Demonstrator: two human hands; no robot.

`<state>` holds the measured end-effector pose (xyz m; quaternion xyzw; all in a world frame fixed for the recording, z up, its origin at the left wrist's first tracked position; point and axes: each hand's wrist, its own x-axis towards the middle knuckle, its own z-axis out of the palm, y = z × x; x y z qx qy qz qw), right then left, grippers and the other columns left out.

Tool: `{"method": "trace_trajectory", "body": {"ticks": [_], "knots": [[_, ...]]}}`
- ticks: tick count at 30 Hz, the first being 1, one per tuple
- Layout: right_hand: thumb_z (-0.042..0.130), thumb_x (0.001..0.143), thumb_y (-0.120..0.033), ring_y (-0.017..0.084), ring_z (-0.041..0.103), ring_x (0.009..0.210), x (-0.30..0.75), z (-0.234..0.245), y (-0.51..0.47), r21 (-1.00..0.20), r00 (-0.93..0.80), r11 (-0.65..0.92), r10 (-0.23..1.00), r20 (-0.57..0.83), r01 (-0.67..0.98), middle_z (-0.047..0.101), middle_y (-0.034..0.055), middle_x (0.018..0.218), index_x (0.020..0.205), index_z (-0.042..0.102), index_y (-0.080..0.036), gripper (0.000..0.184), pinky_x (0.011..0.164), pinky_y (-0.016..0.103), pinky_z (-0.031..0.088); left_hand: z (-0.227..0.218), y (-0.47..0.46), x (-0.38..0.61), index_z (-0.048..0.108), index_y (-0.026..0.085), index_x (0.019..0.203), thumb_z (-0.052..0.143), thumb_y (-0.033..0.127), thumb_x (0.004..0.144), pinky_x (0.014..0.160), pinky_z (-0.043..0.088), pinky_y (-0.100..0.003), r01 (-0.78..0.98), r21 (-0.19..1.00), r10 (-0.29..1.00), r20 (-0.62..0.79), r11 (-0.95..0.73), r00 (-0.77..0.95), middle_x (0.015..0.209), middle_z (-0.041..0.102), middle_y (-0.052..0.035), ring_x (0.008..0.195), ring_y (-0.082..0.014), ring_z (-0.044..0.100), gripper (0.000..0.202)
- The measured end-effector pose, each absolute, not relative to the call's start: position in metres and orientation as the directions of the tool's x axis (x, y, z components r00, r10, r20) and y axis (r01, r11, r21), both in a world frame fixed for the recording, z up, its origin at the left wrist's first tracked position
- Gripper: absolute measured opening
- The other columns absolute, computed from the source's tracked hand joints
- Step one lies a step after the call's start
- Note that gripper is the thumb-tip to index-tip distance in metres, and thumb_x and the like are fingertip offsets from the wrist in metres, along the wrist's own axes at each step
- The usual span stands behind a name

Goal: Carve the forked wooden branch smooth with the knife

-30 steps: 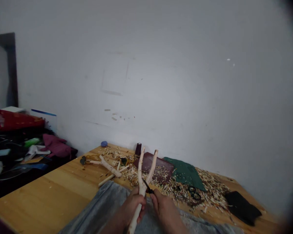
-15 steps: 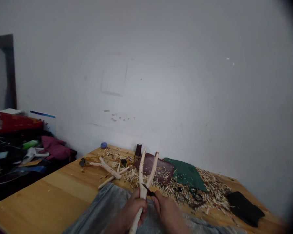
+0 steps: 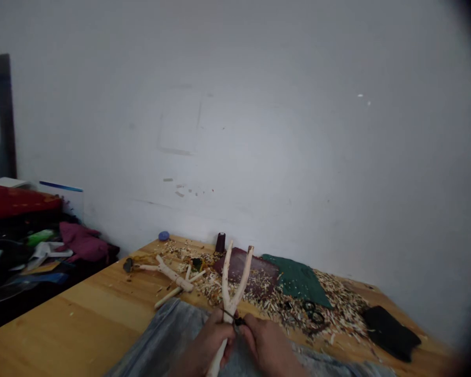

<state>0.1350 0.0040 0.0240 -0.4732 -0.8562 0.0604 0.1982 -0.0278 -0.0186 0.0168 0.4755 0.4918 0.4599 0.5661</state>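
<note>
In the head view, a peeled forked branch (image 3: 228, 293) is held upright above a grey trouser leg (image 3: 160, 335), its two prongs pointing toward the table. The left hand (image 3: 214, 340) is closed round the stem below the fork, with the fingers wrapped firmly about it. The right hand (image 3: 266, 343) is curled in just beside it, and a small dark-handled knife (image 3: 239, 321) appears to be pinched in its fingers, near the fork; the exact finger placing is partly hidden. Short, controlled strokes are judged best here, with the edge kept clear of the holding thumb. Beyond, on a wooden table (image 3: 63, 314), wood shavings (image 3: 298, 309) are strewn around a dark red leather piece (image 3: 243, 269), a green cloth (image 3: 296, 280) and scissors (image 3: 314, 315).
</note>
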Motion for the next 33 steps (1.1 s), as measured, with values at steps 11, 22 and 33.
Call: {"method": "trace_trajectory", "body": {"ticks": [11,22,33], "knots": [[0.050,0.092,-0.041,0.020,0.067,0.074,0.147,0.017,0.017,-0.483,-0.295,0.492,0.855,0.428,0.725,0.073,0.0048,0.084,0.108,0.062,-0.021,0.028,0.063,0.023,0.043,0.015,-0.019,-0.021,0.054,0.020,0.103,0.051,0.020,0.062,0.033,0.023,-0.019,0.070,0.994,0.990,-0.091,0.083,0.112,0.041,0.044,0.0102,0.032,-0.0093,0.032,0.041],[0.043,0.094,-0.030,0.019,0.068,0.078,0.140,0.013,0.012,-0.444,-0.321,0.589,0.777,0.542,0.675,0.072,0.0070,0.086,0.096,0.066,-0.020,0.025,0.069,0.023,0.046,0.012,-0.018,-0.017,0.047,0.020,0.131,0.048,0.014,0.066,0.035,0.027,-0.020,0.226,0.974,0.986,-0.065,0.029,0.155,0.046,0.045,0.0103,0.035,-0.0114,0.038,0.065],[0.042,0.091,-0.030,0.023,0.070,0.076,0.168,0.023,0.034,-0.430,0.005,0.236,0.872,0.490,0.871,0.074,0.0111,0.089,0.105,0.065,-0.018,0.029,0.064,0.026,0.044,0.013,-0.022,-0.018,0.048,0.018,0.126,0.046,0.011,0.058,0.034,0.026,-0.020,0.205,0.978,0.974,-0.089,0.045,0.209,0.042,0.045,0.0107,0.033,-0.0109,0.034,0.069]]}}
